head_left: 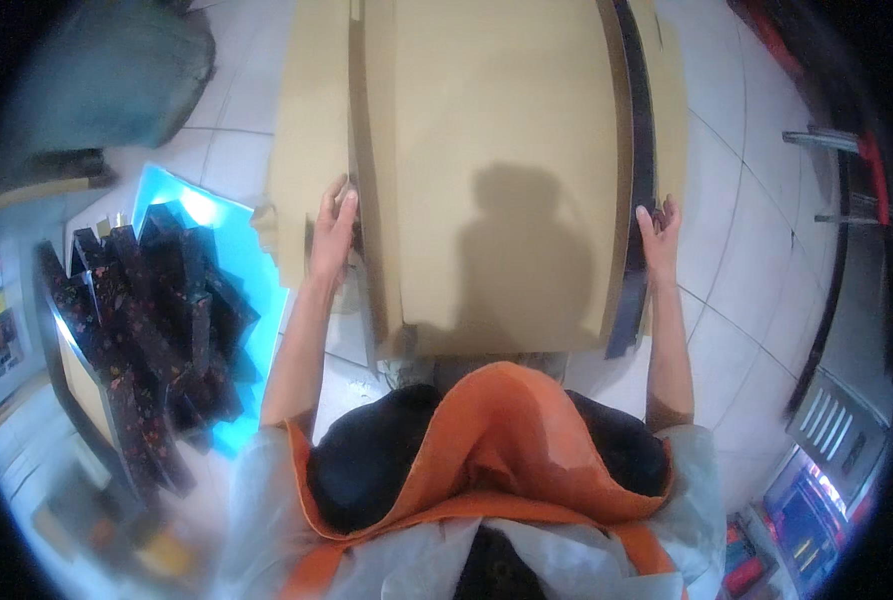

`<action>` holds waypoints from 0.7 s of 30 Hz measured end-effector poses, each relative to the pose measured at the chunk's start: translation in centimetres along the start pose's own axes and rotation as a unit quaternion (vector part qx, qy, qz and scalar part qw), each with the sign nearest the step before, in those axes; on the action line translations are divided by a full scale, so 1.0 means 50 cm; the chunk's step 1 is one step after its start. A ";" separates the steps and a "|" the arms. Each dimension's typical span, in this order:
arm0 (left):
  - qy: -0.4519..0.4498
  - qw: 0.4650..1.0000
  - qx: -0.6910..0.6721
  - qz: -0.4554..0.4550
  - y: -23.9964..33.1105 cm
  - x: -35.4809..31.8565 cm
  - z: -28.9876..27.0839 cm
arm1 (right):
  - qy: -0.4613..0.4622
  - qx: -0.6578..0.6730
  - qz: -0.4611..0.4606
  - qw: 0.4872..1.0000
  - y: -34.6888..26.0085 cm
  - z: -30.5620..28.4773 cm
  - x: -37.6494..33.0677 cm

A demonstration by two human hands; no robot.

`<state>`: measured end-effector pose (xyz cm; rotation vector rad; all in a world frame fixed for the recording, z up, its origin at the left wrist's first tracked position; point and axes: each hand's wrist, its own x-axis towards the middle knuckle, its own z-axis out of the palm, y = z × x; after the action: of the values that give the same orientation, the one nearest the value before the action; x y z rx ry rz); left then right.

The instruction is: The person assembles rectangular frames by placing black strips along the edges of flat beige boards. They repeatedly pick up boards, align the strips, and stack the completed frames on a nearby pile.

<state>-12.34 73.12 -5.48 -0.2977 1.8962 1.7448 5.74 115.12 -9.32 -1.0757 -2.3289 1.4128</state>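
Note:
A large tan board (486, 110) lies in front of me, with a long raised strip along each side. The left strip (368, 250) shows brown inside; the right strip (631, 270) is brown inside and dark outside. My left hand (334, 235) is at the outer side of the left strip, thumb up beside it and fingers partly hidden behind. My right hand (659, 240) has its thumb against the dark outer face of the right strip, its fingers apart from the thumb. Neither hand visibly wraps round a strip. My shadow falls across the board's near half.
On my left, several dark flower-patterned strips (146, 330) lie piled by a bright blue sheet (251, 235). A greenish covered thing (116, 75) is at the far left. Pale floor tiles (736, 230) and a slotted grey panel (834, 425) are on the right.

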 end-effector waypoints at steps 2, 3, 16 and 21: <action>-0.007 0.999 0.043 -0.001 -0.031 0.029 -0.012 | -0.042 0.026 0.090 0.995 -0.024 -0.020 0.014; -0.010 0.998 0.065 0.000 -0.050 0.044 -0.019 | -0.068 0.033 0.086 0.993 -0.040 -0.023 0.023; 0.123 0.804 0.555 0.173 0.000 0.024 0.076 | -0.055 -0.289 -0.039 0.955 -0.047 0.010 0.078; 0.108 0.831 0.525 0.149 -0.007 0.020 0.090 | -0.067 -0.147 0.048 0.986 0.014 -0.096 0.097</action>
<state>-11.92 77.66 -6.38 0.2509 2.8509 0.5807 5.10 121.87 -8.29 -1.2190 -2.6801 1.2325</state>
